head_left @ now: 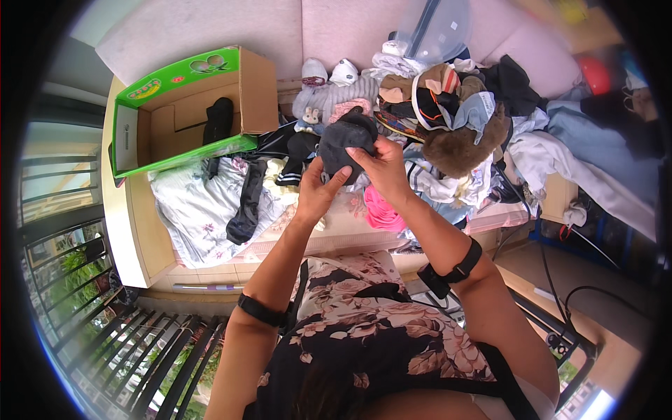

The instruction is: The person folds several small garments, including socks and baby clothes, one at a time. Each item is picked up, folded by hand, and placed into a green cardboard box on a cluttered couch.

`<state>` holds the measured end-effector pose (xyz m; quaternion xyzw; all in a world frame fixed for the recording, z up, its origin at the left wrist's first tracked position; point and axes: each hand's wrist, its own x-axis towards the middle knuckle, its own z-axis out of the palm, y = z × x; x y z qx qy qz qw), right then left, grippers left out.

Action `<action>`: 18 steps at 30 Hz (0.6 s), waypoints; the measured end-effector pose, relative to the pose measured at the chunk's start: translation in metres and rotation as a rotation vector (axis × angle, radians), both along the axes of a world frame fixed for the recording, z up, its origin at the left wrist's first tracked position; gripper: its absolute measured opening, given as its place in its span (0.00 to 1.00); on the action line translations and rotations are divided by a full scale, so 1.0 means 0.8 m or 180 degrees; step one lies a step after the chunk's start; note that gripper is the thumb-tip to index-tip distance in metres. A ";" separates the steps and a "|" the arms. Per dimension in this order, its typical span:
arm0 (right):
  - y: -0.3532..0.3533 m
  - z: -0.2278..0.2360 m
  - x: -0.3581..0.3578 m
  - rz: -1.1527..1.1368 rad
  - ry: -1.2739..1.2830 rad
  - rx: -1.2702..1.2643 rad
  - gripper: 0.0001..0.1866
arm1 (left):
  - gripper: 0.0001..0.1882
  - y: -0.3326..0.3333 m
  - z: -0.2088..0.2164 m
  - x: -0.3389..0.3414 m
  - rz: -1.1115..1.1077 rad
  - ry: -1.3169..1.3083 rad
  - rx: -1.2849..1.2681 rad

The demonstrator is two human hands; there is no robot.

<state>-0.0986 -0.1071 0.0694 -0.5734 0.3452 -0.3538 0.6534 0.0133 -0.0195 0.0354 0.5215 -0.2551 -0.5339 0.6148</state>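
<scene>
Both hands meet at chest height over a cluttered bench (133, 231), bundling a dark grey sock (346, 143) into a ball. The left hand (318, 190) is curled under the sock, thumb pressed up against its lower edge, while the right hand (381, 164) closes over its side, fingers pinching the knit fabric, a grip that looks suited to keeping the soft roll from springing open. The sock is held clear of the surface, just above a pink garment (381, 210) and in front of a heap of clothes (448, 119) in mixed knits, fleece and cotton, loosely mounded. To the left, an open cardboard box (255, 87) with green printed flaps lies on its side, its mouth facing the person; one dark sock (218, 119) rests inside. A pale floral cloth (192, 206) is spread flat over the bench, with a limp black stocking (248, 199) draped across it.
</scene>
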 end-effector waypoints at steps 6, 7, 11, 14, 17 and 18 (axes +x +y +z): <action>-0.004 0.017 0.015 -0.0471 -0.0765 0.0734 0.11 | 0.12 0.003 0.009 -0.015 0.0272 -0.0557 -0.0356; -0.005 0.020 0.015 -0.0483 -0.0596 0.0538 0.12 | 0.12 0.005 0.010 -0.015 0.0225 -0.0387 -0.0323; -0.015 0.024 0.000 -0.0099 0.0582 -0.1898 0.15 | 0.11 0.008 0.015 0.004 -0.0348 0.0903 0.0206; -0.020 0.020 -0.011 0.0630 0.1242 -0.3504 0.20 | 0.13 0.012 0.024 0.018 -0.0495 0.1750 0.0720; -0.025 0.019 -0.018 0.1072 0.1418 -0.3820 0.22 | 0.13 0.018 0.035 0.026 -0.0534 0.2749 0.0443; -0.028 0.019 -0.020 0.1181 0.1402 -0.3855 0.22 | 0.10 0.020 0.037 0.024 -0.0331 0.2875 0.0630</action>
